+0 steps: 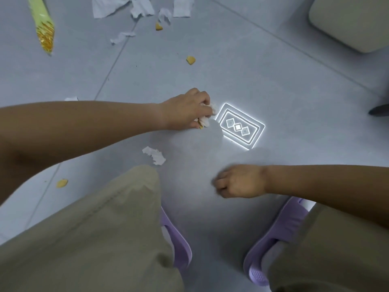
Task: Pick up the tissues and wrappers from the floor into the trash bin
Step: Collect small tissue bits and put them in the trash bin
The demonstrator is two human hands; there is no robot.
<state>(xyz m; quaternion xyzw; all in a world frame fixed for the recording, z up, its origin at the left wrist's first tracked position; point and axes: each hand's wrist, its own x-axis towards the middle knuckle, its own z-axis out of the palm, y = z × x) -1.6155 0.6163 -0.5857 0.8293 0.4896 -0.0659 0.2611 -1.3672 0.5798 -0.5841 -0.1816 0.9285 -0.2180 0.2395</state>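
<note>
My left hand (187, 109) reaches out over the grey floor and grips a wad of crumpled white tissue (212, 108), with a yellow bit showing under the fingers. My right hand (240, 181) hovers low above the floor near my feet, fingers curled, holding nothing that I can see. A torn tissue piece (154, 155) lies just beyond my left knee. More torn tissues (117, 6) are scattered at the top of the view, with a thin strip (122, 37) below them. A green and gold wrapper (43, 28) lies at the top left. The rounded beige trash bin (349, 20) stands at the top right.
Yellow crumbs lie on the floor: one (190, 60) in the middle, one (159, 26) near the tissues, one (62, 183) by my left knee. A bright light reflection (239, 127) glares on the tile right of my left hand. My purple slippers (280, 239) stand below.
</note>
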